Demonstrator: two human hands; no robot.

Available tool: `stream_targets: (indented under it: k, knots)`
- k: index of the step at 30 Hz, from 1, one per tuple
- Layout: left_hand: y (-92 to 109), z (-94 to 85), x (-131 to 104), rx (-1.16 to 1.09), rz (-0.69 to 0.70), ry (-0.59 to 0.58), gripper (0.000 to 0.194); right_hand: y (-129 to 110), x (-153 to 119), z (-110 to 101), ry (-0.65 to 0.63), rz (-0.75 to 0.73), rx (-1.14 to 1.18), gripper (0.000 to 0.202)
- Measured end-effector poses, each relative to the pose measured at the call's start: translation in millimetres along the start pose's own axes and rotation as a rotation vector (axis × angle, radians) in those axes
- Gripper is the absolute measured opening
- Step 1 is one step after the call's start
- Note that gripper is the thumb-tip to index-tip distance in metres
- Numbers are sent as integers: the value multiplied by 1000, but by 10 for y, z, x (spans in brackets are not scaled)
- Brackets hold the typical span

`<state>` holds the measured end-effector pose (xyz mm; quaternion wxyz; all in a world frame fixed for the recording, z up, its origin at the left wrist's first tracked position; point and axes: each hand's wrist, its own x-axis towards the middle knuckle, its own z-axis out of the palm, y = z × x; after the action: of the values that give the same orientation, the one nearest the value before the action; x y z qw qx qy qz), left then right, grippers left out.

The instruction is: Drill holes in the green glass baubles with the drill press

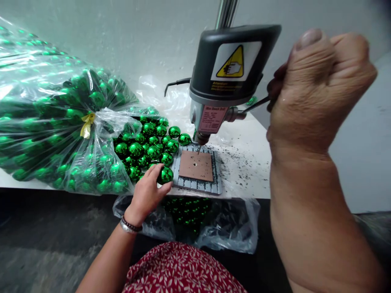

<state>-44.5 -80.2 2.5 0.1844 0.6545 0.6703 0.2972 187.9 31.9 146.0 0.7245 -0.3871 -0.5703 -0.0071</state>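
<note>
My left hand has its thumb and fingers around a shiny green ball at the table's front edge, left of the drill base. My right hand is closed in a fist around the lever of a bench drill. Under the drill's bit lies a square brown board with a small hole in it, resting on the grooved metal base. No ball sits on the board. The bit's tip is near the board's back part.
Loose green balls are heaped left of the base, beside a large tied plastic bag full of them. Dark shavings litter the white table. An open plastic bag with green balls hangs below the front edge.
</note>
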Motion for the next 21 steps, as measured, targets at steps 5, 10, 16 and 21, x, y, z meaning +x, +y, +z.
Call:
stream_targets:
  k: [5,10,16,21]
  knots:
    - [125,60,112,-951,-261,-122,65,-81,-27,-14,-18,-2,-75,39]
    - [197,208,169,-1475,-471,-347,69,-157,-70,-18,-12,67,-67,40]
    - [210,266,245,-1568,-546,-398,47,-136,-77,-19,-12,35,-47,43]
    - [293,255,345,-1446,-490,-425,50,-140,-69,-28,-11,28,-61,43]
